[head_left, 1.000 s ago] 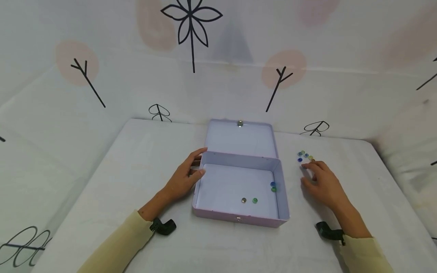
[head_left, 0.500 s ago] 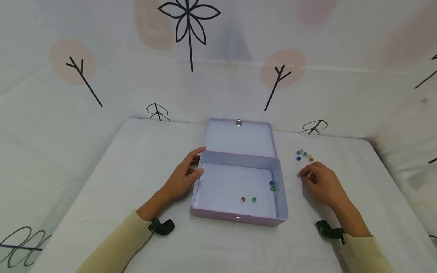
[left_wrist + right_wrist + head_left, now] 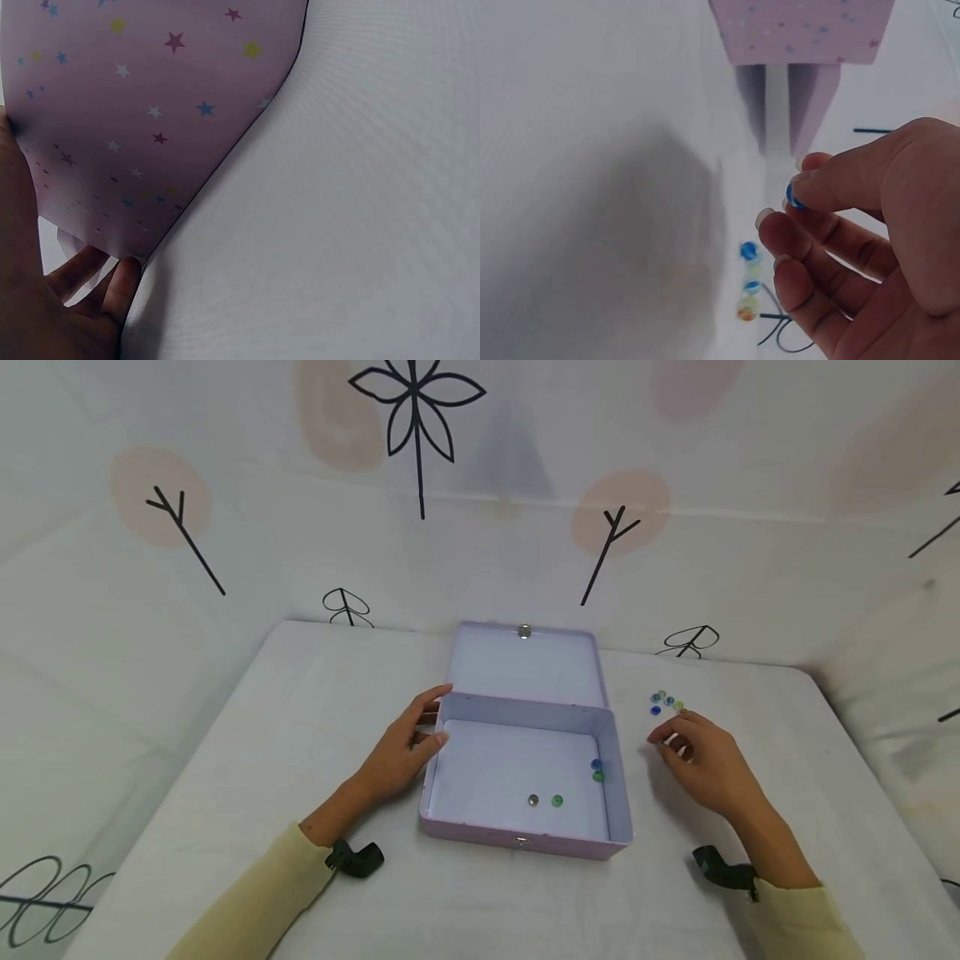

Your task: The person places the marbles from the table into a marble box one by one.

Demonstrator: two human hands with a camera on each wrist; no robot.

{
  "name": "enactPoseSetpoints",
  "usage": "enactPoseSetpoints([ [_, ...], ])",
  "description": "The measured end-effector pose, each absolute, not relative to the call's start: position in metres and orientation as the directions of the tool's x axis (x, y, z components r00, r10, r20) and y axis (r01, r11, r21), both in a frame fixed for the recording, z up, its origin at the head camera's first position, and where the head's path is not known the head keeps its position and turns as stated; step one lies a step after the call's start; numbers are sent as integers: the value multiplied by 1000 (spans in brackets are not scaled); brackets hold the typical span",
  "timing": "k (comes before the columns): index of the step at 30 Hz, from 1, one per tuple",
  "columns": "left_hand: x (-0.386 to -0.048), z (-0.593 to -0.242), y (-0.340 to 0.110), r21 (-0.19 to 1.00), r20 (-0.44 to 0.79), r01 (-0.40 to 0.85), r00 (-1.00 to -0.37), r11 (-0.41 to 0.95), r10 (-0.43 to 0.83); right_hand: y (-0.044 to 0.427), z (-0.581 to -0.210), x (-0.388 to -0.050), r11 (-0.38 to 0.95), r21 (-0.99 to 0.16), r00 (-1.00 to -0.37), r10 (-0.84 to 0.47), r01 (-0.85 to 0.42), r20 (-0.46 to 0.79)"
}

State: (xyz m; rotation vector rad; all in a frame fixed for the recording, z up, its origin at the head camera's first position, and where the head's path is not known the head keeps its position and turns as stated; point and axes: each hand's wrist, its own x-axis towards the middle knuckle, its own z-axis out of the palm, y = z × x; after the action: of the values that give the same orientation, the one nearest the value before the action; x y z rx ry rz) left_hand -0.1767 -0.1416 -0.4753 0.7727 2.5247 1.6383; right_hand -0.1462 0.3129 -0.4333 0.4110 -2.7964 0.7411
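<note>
A lilac hinged box (image 3: pixel 525 833) stands with its lid (image 3: pixel 527 664) folded back. My left hand (image 3: pixel 397 758) rests against the box's left side, thumb at the rim, other fingers by the back corner. In the left wrist view, fingertips (image 3: pixel 129 264) touch the star-patterned wall. Right of the box, my right hand (image 3: pixel 708 764) pinches a blue marble (image 3: pixel 795 195) between thumb and fingers, above the table. Inside the box lie two green marbles (image 3: pixel 557 801), a blue marble (image 3: pixel 597 764) and a dark brownish marble (image 3: pixel 533 800).
Several loose marbles (image 3: pixel 656 710) lie on the white-covered table (image 3: pixel 337 677), just beyond my right fingers. An orange marble (image 3: pixel 746 311) among them shows in the right wrist view. A patterned cloth (image 3: pixel 262 552) hangs behind the table.
My right fingers have closed on a marble and drawn back from the loose group, then shifted slightly left. My left hand and the box keep their places.
</note>
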Motion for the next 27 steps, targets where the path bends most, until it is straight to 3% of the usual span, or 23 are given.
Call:
enactPoseSetpoints([
  [27, -176, -474, -142, 868, 246, 394, -871, 303, 426, 282, -414, -134, 758, -480, -893, -321, -442, 316],
])
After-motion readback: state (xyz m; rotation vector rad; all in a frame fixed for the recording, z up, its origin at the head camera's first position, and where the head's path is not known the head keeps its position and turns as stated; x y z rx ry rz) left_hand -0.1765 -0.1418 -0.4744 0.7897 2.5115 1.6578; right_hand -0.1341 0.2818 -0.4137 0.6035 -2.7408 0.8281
